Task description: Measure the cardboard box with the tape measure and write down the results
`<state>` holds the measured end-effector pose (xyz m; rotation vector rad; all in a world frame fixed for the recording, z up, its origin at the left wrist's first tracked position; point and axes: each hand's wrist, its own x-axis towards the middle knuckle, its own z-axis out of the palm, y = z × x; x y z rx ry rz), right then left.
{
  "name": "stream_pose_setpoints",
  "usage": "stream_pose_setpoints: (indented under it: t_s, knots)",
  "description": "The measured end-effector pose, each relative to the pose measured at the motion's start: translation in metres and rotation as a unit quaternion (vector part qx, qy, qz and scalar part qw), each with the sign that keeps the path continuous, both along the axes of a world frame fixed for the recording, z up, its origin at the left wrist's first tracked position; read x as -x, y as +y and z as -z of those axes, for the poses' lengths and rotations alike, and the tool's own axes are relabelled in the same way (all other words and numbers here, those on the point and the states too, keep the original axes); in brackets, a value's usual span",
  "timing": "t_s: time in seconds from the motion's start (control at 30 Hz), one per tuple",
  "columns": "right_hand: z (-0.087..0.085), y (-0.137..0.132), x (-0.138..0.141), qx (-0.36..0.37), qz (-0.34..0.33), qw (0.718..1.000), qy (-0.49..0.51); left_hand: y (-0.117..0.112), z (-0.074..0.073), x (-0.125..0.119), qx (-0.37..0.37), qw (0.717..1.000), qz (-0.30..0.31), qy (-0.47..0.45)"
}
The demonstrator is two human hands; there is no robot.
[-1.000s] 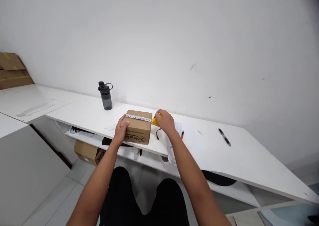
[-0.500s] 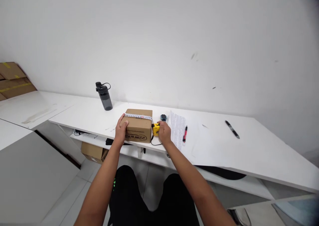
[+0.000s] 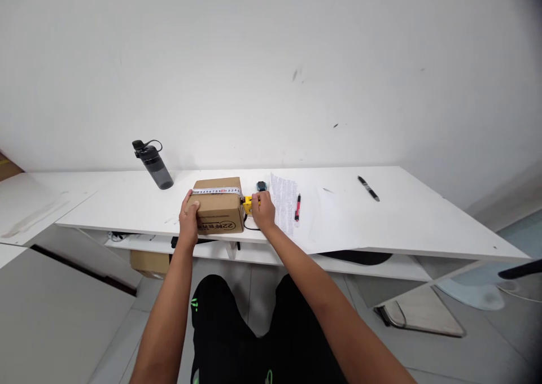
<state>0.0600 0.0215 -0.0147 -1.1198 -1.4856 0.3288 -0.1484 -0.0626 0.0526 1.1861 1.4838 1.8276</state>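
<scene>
A small brown cardboard box (image 3: 218,212) with dark printing on its front sits near the desk's front edge. Across its top lies a white tape blade (image 3: 215,191) with black numbers, running from the left edge to the right. My left hand (image 3: 188,217) grips the box's left side, thumb on top, close to the blade's end. My right hand (image 3: 263,210) is closed around the yellow tape measure (image 3: 248,204) beside the box's right side. A dark cord (image 3: 250,227) hangs by the tape measure.
Behind my right hand lies a dark blue digital watch (image 3: 261,186). Written paper (image 3: 284,195), a red pen (image 3: 297,208) and a black pen (image 3: 368,188) lie to the right on the white desk (image 3: 427,220). A dark water bottle (image 3: 154,166) stands at the left.
My view has turned to the right, so the desk items appear further left. Both hands keep their holds, and the blade stays across the box top.
</scene>
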Motion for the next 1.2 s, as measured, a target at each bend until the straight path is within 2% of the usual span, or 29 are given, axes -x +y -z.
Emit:
stream_pose_setpoints:
  t_s: [0.23, 0.5, 0.8, 0.9, 1.0, 1.07, 1.13, 1.2]
  knots:
    - [-0.001, 0.000, -0.001, 0.042, -0.009, 0.999, 0.001, 0.000, -0.002, -0.001, -0.003, 1.000, -0.002, 0.005]
    - [-0.004, -0.002, -0.003, 0.047, -0.023, 0.999, 0.013, 0.001, -0.001, -0.002, -0.005, 1.000, 0.002, -0.003]
    - [0.000, -0.002, -0.004, 0.044, -0.065, 0.992, 0.098, -0.001, 0.001, 0.000, -0.014, 1.000, 0.002, 0.005]
    - [0.001, 0.006, -0.005, 0.105, -0.087, 0.971, 0.199, -0.001, 0.001, 0.000, -0.013, 1.000, 0.006, 0.005]
    - [0.000, 0.019, -0.005, 0.181, -0.125, 0.916, 0.335, 0.000, 0.002, 0.000, -0.012, 1.000, 0.012, 0.002]
    - [0.000, 0.025, -0.004, 0.213, -0.150, 0.884, 0.389, 0.001, 0.003, 0.001, -0.011, 1.000, 0.008, 0.002]
    - [0.000, 0.026, -0.004, 0.228, -0.163, 0.872, 0.401, 0.003, 0.004, 0.002, -0.009, 1.000, 0.003, 0.004]
    - [0.000, 0.024, -0.005, 0.229, -0.165, 0.878, 0.386, 0.004, 0.004, 0.002, -0.007, 1.000, 0.004, 0.003]
